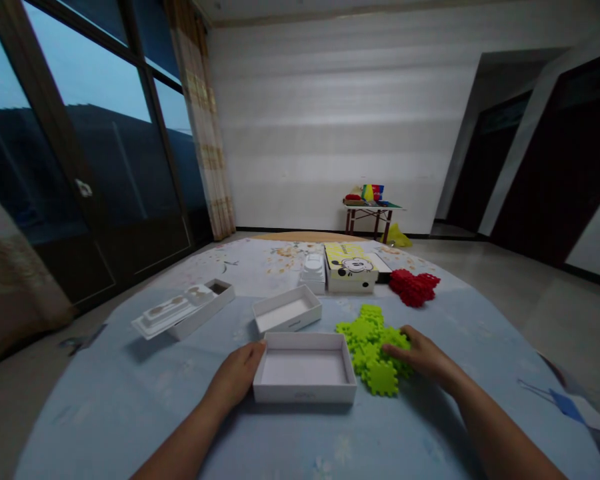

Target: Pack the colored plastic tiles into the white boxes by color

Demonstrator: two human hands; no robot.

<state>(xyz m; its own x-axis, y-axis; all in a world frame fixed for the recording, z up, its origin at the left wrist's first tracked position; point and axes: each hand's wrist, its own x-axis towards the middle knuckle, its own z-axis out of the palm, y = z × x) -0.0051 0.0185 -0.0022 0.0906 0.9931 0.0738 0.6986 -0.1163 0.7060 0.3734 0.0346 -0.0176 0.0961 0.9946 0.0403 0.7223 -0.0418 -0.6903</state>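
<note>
Left hand rests loosely against the white box at its 9 o'clock; right hand, grip spread, seemingly presses the green pieces at 3 o'clock on the desk

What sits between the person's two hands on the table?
In the head view, an open white box lies between the left hand, touching its left wall, and the right hand, resting on green pieces.

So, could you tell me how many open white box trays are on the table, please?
3: the nearest white tray between the left hand and right hand, a smaller tray behind it, and one at left holding an insert. Others may be hidden.
</note>
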